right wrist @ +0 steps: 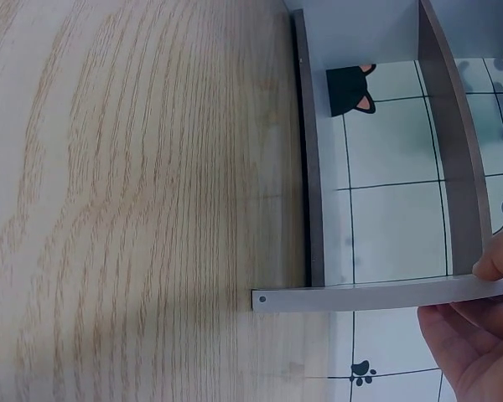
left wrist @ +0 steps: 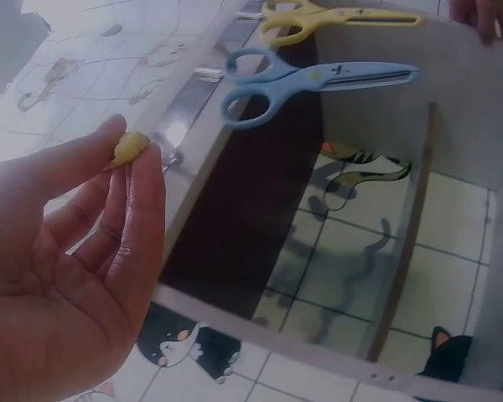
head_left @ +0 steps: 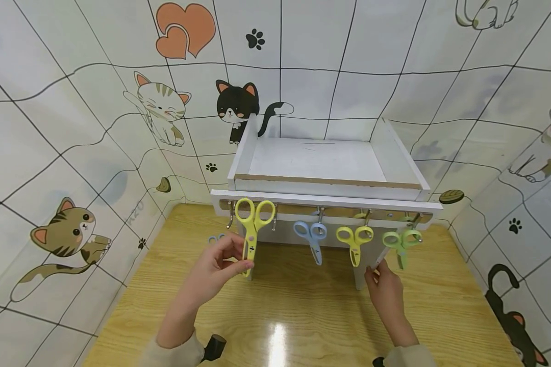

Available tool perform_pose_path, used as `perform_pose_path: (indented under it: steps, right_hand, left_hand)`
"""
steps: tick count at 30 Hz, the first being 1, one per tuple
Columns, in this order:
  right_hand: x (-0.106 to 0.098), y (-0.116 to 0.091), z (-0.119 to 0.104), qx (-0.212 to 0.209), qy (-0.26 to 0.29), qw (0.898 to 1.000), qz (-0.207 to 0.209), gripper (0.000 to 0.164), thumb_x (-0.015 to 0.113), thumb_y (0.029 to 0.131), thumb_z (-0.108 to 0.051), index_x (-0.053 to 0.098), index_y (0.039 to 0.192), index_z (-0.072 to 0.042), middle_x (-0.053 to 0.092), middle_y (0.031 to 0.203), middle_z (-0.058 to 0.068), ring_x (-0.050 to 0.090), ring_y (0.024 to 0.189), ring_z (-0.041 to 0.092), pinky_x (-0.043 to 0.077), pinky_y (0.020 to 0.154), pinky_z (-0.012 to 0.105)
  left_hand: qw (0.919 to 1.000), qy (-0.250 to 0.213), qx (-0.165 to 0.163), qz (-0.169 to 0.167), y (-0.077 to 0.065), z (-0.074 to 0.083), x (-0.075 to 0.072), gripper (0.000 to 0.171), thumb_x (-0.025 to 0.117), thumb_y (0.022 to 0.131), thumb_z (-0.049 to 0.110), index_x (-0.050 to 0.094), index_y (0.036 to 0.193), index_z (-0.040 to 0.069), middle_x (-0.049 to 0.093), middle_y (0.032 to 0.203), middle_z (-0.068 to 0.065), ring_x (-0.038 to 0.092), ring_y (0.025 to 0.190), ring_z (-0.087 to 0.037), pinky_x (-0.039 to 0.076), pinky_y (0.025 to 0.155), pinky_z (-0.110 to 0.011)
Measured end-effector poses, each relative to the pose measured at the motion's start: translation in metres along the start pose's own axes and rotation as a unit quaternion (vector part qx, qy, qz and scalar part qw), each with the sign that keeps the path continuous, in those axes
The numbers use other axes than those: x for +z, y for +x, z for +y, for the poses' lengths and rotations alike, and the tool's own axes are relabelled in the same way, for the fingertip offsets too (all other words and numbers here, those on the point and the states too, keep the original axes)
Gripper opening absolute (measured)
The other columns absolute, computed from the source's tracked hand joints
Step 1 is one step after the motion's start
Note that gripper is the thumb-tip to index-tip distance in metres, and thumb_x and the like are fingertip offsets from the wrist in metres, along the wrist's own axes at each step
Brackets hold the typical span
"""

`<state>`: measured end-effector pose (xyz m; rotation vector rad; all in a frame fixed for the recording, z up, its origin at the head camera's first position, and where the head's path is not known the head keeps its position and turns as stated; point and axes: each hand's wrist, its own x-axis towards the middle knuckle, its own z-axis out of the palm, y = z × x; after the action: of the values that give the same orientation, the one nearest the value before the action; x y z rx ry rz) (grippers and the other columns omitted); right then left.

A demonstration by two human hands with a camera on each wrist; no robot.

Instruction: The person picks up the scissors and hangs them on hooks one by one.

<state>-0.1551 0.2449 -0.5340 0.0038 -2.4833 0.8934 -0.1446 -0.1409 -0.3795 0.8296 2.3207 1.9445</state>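
My left hand [head_left: 213, 270] pinches a pair of yellow scissors [head_left: 251, 237] near the blade end, with the handle loops up in front of the rack's left hooks. Whether a loop sits on a hook I cannot tell. In the left wrist view only a small yellow end [left wrist: 131, 147] shows between thumb and fingertips. Low on the right, my right hand [head_left: 386, 290] grips the side panel [right wrist: 377, 296] of the white rack [head_left: 326, 198] between thumb and fingers. Blue scissors [head_left: 311, 238], another yellow pair [head_left: 354, 243] and green scissors [head_left: 401, 245] hang from the hooks.
A shallow open tray [head_left: 312, 159] forms the rack's top. Blue loops [head_left: 215, 238] peek out behind my left hand. The rack stands on a wood-grain table [head_left: 303, 306], against white walls [head_left: 330, 41] with cat drawings on the back and both sides.
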Motion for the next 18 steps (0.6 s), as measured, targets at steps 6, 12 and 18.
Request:
perform_pose_path:
  steps: [6,12,18]
  right_hand:
    - [0.000,-0.001,0.001,0.000,0.000,1.000,-0.009,0.023,0.060,0.093,0.005,0.057,0.115,0.009,0.068,0.108,0.035,0.072,0.088,0.046,0.062,0.070,0.051]
    - [0.000,-0.001,0.001,0.002,-0.001,1.000,-0.012,0.025,0.059,0.094,0.004,0.056,0.118,0.011,0.067,0.110,0.036,0.072,0.089,0.047,0.062,0.071,0.052]
    - [0.001,-0.001,0.001,0.005,-0.001,1.000,-0.010,0.025,0.059,0.094,0.004,0.056,0.117,0.010,0.067,0.111,0.036,0.072,0.089,0.048,0.062,0.071,0.052]
  left_hand:
    - [0.9990,-0.006,-0.033,-0.030,0.000,-0.010,0.016,0.021,0.070,0.090,0.005,0.060,0.108,0.002,0.066,0.093,-0.012,0.065,0.080,-0.005,0.060,0.066,-0.024]
    - [0.9980,-0.006,-0.050,-0.039,0.000,-0.026,0.026,0.021,0.071,0.090,0.006,0.058,0.107,0.000,0.064,0.093,-0.017,0.065,0.079,-0.005,0.058,0.065,-0.022]
    - [0.9952,-0.008,-0.085,-0.047,0.000,-0.039,0.031,0.021,0.069,0.092,0.007,0.056,0.105,-0.002,0.065,0.094,-0.020,0.066,0.080,-0.003,0.060,0.068,-0.023]
